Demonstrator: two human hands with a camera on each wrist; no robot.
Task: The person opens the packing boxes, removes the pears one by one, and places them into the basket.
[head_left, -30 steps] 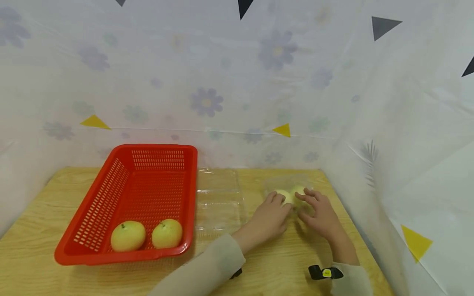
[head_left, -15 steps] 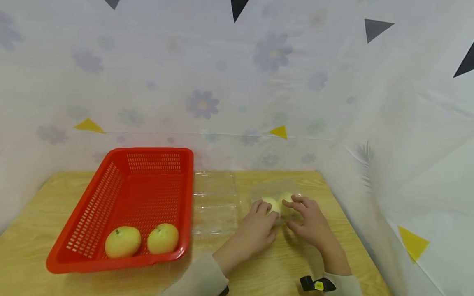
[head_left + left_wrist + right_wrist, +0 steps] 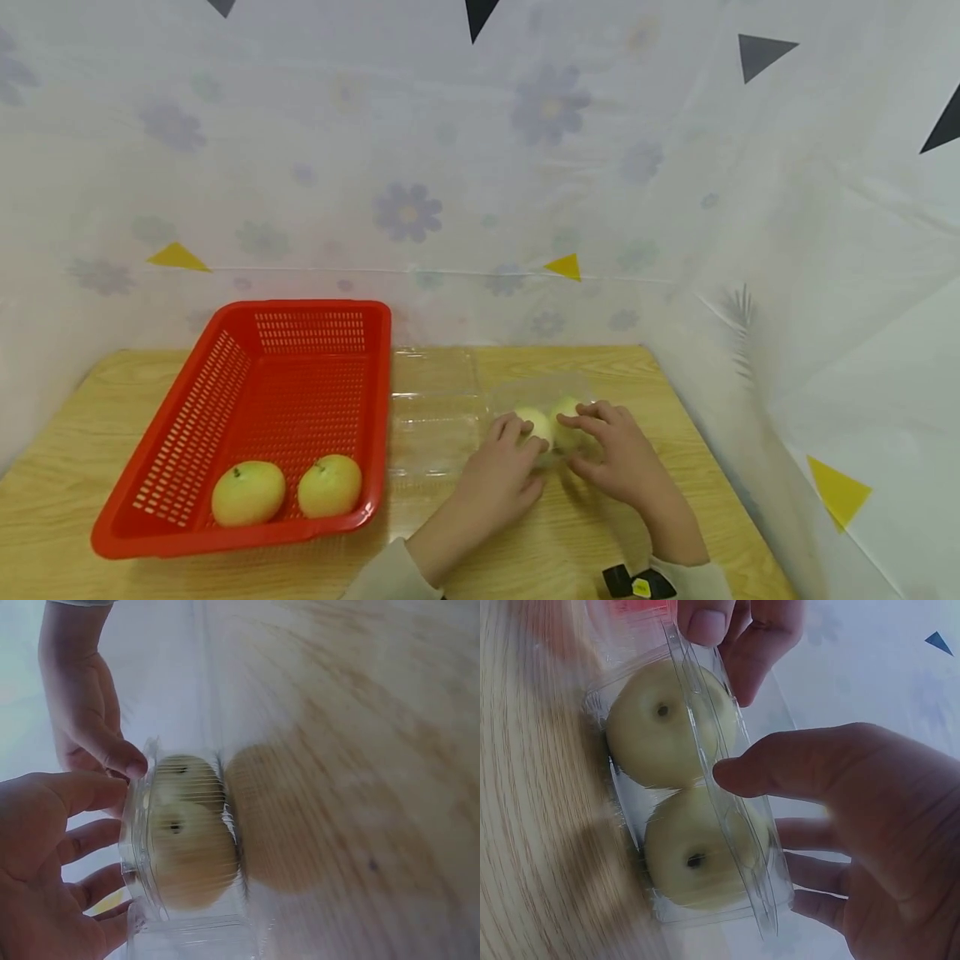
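A clear plastic clamshell box [image 3: 557,385] stands on the table, holding two round, pale yellow pears [image 3: 667,724] side by side. Its lid lies over them. From the left, my left hand [image 3: 497,477] grips the box, its thumb at the front rim and its fingers over the lid. My right hand [image 3: 621,458] holds the other end, with the thumb [image 3: 739,776] pressing the rim and the other fingers behind it. In the right wrist view, dark hollows show on both pears.
A red slotted basket [image 3: 380,417] stands at the left, with two more yellow pears [image 3: 248,493] near its front. Further clear plastic packaging [image 3: 435,433] lies against its right side. A patterned white sheet [image 3: 480,167] hangs behind the table [image 3: 637,375].
Both hands have shifted left and a little nearer to me, and the box with its two pears has moved along with them. The head view has also tilted slightly.
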